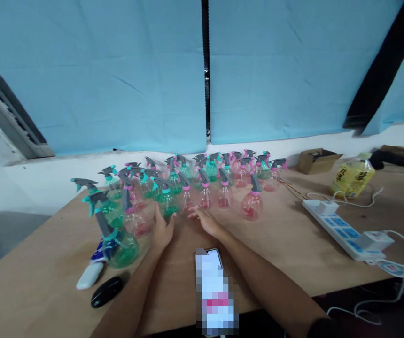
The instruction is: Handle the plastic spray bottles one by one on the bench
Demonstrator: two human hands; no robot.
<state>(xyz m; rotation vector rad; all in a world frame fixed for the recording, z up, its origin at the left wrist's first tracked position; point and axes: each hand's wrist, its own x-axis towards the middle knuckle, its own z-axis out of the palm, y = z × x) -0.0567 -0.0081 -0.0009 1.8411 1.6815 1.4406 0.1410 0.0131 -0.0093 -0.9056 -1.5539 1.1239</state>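
Several small spray bottles stand crowded on a wooden table (286, 244), some pink (252, 203) and some green (167, 201), each with a grey trigger head. My left hand (162, 229) is open, palm turned inward, right beside a green bottle and a pink bottle (136, 220). My right hand (206, 218) lies open with fingers stretched toward the front row of pink bottles, holding nothing. A larger green bottle (119, 248) stands nearest me on the left.
A phone (213, 257) lies between my forearms. A black mouse (106, 291) and a white tube (89, 274) sit at front left. A white power strip (341, 229) with plugs and cables, a yellow bottle (353, 177) and a cardboard box (317, 160) are at right.
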